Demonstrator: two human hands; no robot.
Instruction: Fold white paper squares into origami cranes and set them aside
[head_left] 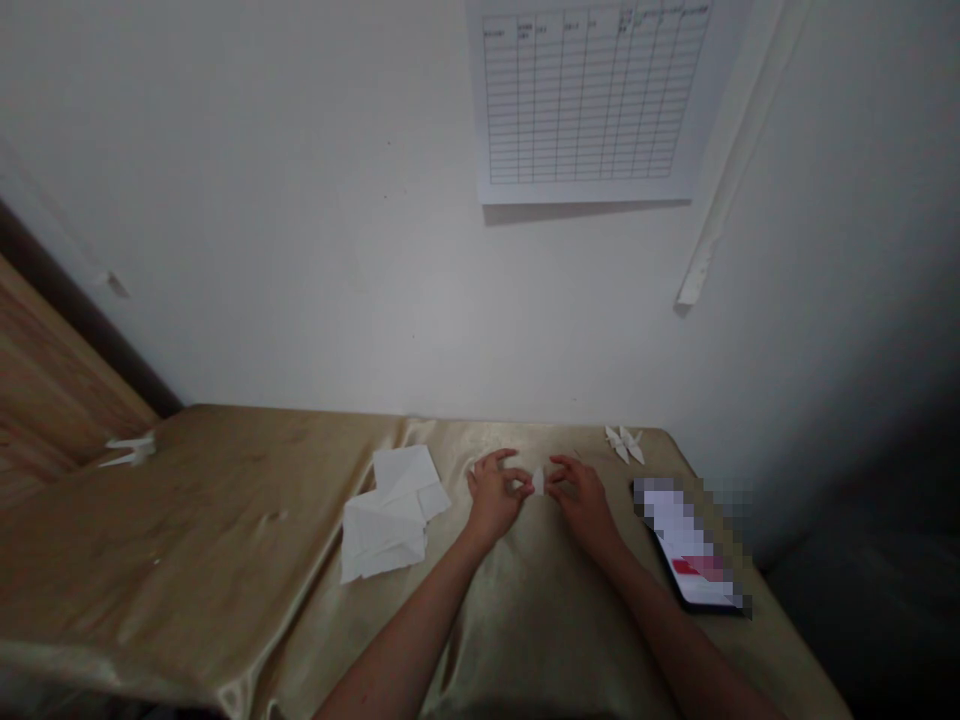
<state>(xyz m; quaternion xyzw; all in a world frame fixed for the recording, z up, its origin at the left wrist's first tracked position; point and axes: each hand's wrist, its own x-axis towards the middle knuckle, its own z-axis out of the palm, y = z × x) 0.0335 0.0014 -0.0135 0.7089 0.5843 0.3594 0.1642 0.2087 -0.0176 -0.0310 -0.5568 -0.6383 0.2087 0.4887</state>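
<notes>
White wall (262, 250) behind desk (202, 480) draped in gold satin cloth (300, 640). Small folded paper (538, 482) at clock centre, between hands. Left hand (493, 492) pinches its 9 o'clock edge, right hand (586, 500) its 3 o'clock edge; both grips nearly closed, fine creases too small to read. Paper sheets (384, 535) at 9, winged origami figures (625, 445) at 2, smartphone (675, 520) at 4. Risk: uneven pull could tear or skew paper; slack pinch could let it slip on slick cloth.

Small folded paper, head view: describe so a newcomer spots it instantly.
Find the gold tablecloth, then the left hand and right hand near its far edge. Between them is the small folded paper. Unlike the larger loose sheets to its left and the origami figures to its right, it's at the fingertips.
</notes>
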